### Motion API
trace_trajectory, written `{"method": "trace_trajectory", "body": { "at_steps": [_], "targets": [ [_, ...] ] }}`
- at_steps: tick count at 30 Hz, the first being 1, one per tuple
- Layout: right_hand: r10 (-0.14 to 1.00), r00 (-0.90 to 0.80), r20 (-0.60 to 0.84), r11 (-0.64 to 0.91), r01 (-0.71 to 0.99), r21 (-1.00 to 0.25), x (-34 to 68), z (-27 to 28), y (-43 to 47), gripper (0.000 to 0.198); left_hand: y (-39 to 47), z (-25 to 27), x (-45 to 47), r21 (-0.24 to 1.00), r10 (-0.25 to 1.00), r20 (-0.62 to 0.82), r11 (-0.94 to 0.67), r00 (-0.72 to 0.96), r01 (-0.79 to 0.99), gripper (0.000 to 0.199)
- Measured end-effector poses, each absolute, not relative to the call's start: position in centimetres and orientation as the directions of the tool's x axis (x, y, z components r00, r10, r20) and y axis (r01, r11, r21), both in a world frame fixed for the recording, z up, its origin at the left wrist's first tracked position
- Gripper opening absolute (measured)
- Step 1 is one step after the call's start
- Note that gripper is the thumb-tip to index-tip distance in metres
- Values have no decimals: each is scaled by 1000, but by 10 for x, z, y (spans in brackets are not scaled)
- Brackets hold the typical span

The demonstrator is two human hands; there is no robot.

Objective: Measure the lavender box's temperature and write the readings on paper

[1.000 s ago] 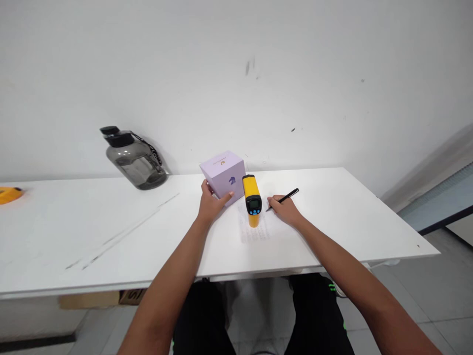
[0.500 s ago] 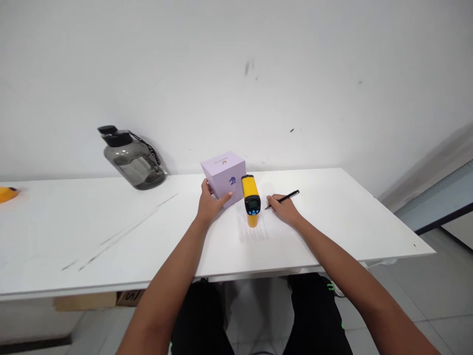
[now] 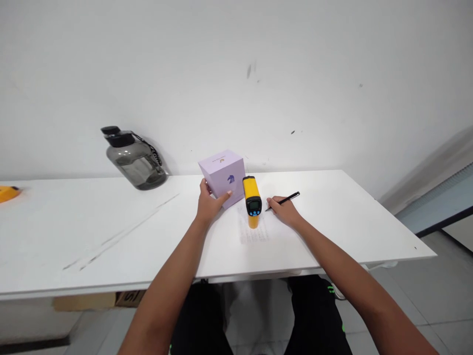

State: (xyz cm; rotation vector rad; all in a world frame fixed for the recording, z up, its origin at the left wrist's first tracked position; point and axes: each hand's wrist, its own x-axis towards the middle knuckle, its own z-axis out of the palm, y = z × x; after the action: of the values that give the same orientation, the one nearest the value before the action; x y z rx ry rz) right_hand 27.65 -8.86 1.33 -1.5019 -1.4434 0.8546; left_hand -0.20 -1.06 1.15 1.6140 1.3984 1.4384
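Note:
My left hand (image 3: pixel 210 199) grips the lower left of a lilac box (image 3: pixel 223 175), its thumb across the front face beside a dark blue emblem. The box leans a little to the left. Just right of it a yellow and black infrared thermometer (image 3: pixel 252 197) stands upright, its small screen and blue buttons facing me. Beneath the thermometer lies a sheet of paper (image 3: pixel 246 234) with faint writing, hard to read. My right hand (image 3: pixel 284 211) is closed round a black pen (image 3: pixel 288 198), tip pointing down and left close to the paper.
A grey see-through water bottle (image 3: pixel 138 165) with a black lid stands at the back left by the wall. Part of a yellow object (image 3: pixel 8 193) shows at the left edge. The white table (image 3: pixel 343 212) ends on the right, and cardboard (image 3: pixel 84 301) lies below it.
The lilac box has tilted slightly further to the left in my left hand. My right hand keeps the pen in nearly the same place. The view has shifted a little.

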Motion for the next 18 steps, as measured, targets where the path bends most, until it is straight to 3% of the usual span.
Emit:
{"method": "trace_trajectory", "body": {
  "at_steps": [18],
  "targets": [
    [984, 149, 99, 33, 393, -919, 276, 13, -89, 39, -21, 26, 1, 859, 906, 415, -358, -89, 366, 103]
  ]
}}
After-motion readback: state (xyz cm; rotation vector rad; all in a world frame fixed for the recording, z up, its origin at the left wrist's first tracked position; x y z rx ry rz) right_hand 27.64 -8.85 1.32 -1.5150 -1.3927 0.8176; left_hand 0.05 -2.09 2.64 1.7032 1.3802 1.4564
